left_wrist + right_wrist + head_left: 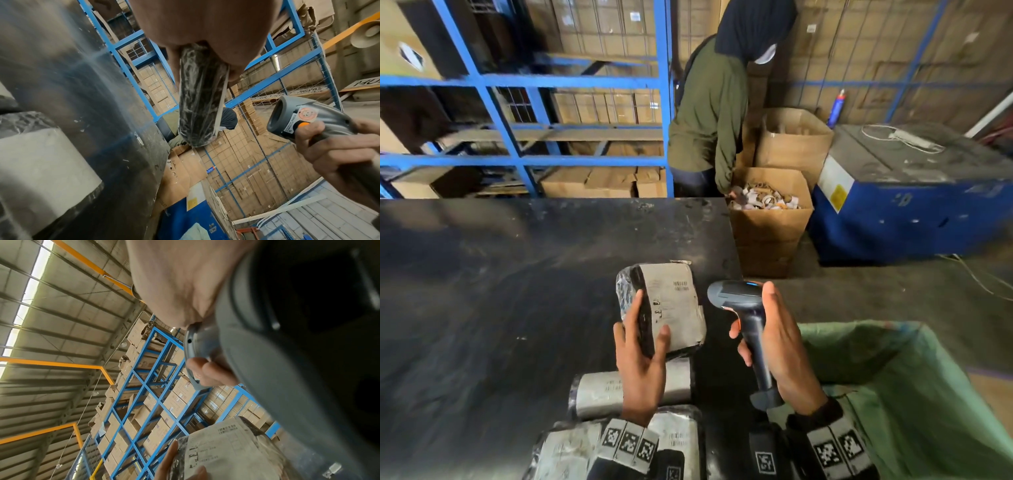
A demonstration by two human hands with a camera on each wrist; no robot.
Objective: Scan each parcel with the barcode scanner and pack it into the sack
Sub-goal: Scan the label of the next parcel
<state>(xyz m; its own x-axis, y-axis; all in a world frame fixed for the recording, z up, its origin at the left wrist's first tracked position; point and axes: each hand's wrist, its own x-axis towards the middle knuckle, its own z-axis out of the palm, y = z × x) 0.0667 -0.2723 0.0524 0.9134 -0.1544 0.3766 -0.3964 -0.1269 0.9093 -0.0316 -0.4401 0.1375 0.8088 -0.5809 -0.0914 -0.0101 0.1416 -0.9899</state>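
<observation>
My left hand (642, 356) grips a black-wrapped parcel (671, 308) with a grey label, held above the dark table (482, 291), label and barcode facing up. In the left wrist view the parcel (199, 100) shows edge-on below my palm. My right hand (780, 342) holds the grey barcode scanner (743, 301) by its handle, index finger at the orange trigger, the head just right of the parcel. The scanner (304, 118) faces the parcel. The right wrist view shows the scanner (267, 353) and the label (226, 449). The green sack (914, 394) stands open at the right.
More wrapped parcels (599, 394) lie at the table's near edge under my wrists. A person (709, 113) bends over open cardboard boxes (770, 219) beyond the table. A blue machine (907, 198) stands at the right; blue racking (524, 102) with cartons fills the back.
</observation>
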